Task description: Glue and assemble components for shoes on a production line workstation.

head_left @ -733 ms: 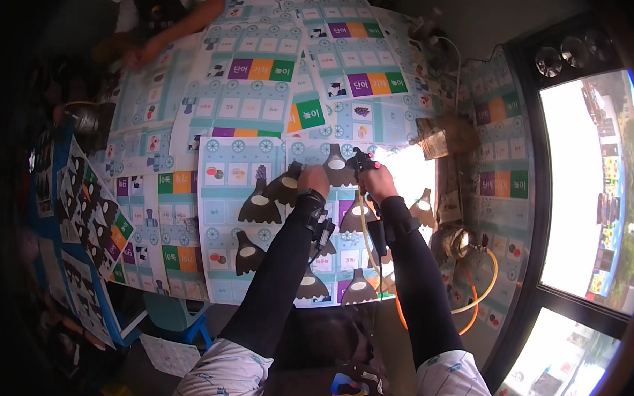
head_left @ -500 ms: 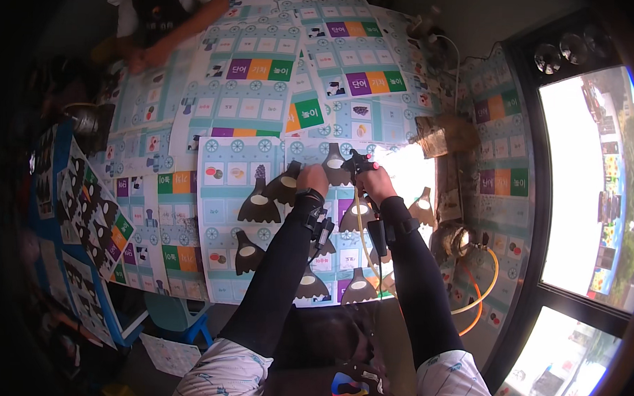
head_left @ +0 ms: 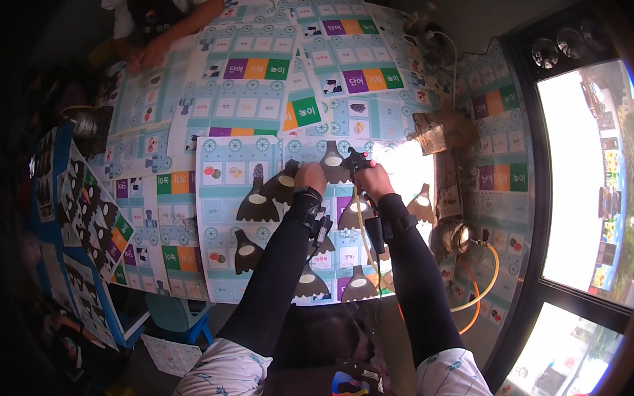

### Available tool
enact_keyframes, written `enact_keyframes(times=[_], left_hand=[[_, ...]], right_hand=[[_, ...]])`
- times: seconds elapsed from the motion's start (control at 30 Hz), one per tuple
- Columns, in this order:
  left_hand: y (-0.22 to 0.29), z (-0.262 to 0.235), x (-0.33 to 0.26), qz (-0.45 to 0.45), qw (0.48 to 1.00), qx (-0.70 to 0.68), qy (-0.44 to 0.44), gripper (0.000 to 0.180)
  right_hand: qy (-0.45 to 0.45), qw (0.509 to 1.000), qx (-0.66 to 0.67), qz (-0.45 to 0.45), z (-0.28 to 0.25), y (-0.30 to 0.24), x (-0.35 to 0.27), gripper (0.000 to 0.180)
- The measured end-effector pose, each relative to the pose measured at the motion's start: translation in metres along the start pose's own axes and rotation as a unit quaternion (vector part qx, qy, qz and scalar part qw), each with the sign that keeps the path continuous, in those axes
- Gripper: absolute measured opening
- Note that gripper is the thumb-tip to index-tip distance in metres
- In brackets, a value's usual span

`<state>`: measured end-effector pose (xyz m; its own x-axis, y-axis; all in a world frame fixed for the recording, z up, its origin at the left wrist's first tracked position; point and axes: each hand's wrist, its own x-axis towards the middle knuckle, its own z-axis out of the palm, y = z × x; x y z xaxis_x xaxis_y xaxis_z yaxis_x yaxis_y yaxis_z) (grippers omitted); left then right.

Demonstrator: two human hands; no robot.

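My right hand (head_left: 374, 180) grips a small black spray gun (head_left: 358, 159) with pinkish-red knobs. A yellow hose (head_left: 360, 217) hangs from it alongside my forearm. To its left, my left hand (head_left: 309, 177) is closed with its fingers curled under; anything in them is hidden. Between and just beyond both hands lies a dark brown bell-shaped piece (head_left: 332, 153) with a pale oval. Another such piece (head_left: 281, 185) lies left of my left hand, and several more, like this one (head_left: 257, 203), are spread over the printed sheet (head_left: 217, 152).
Overlapping printed sheets (head_left: 243, 101) cover the table. A brown block (head_left: 438, 132) and a round metal fixture (head_left: 455, 238) with yellow and orange hoses (head_left: 492, 274) stand at right. Across the table at far left is another person (head_left: 163, 18). Bright windows (head_left: 576, 179) line the right side.
The view has shifted very slightly. Both hands stay in nearly the same place, with the spray gun still in my right hand.
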<state>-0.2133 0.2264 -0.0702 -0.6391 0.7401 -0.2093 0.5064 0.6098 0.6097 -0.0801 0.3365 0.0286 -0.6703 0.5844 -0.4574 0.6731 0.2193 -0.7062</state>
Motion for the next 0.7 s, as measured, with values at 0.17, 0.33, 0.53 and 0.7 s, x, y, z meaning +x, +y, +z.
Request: enact_keyframes(times=[0.17, 0.33, 0.53, 0.7], left_hand=[[0.001, 0.002, 0.002, -0.031, 0.999, 0.008, -0.019, 0.02], [0.007, -0.002, 0.0, 0.0, 1.0, 0.022, -0.006, 0.013], [0.0, -0.008, -0.003, -0.005, 0.999, 0.034, -0.014, 0.013], [0.001, -0.003, 0.001, -0.024, 0.999, 0.027, -0.022, 0.02]], right_hand=[[0.039, 0.993, 0.099, 0.057, 0.0, 0.001, 0.0, 0.019], [0.007, 0.992, 0.109, 0.056, 0.004, 0.006, 0.004, 0.023], [-0.012, 0.996, 0.052, 0.074, 0.009, -0.008, 0.003, 0.022], [0.037, 0.999, 0.015, 0.028, 0.007, 0.009, 0.005, 0.022]])
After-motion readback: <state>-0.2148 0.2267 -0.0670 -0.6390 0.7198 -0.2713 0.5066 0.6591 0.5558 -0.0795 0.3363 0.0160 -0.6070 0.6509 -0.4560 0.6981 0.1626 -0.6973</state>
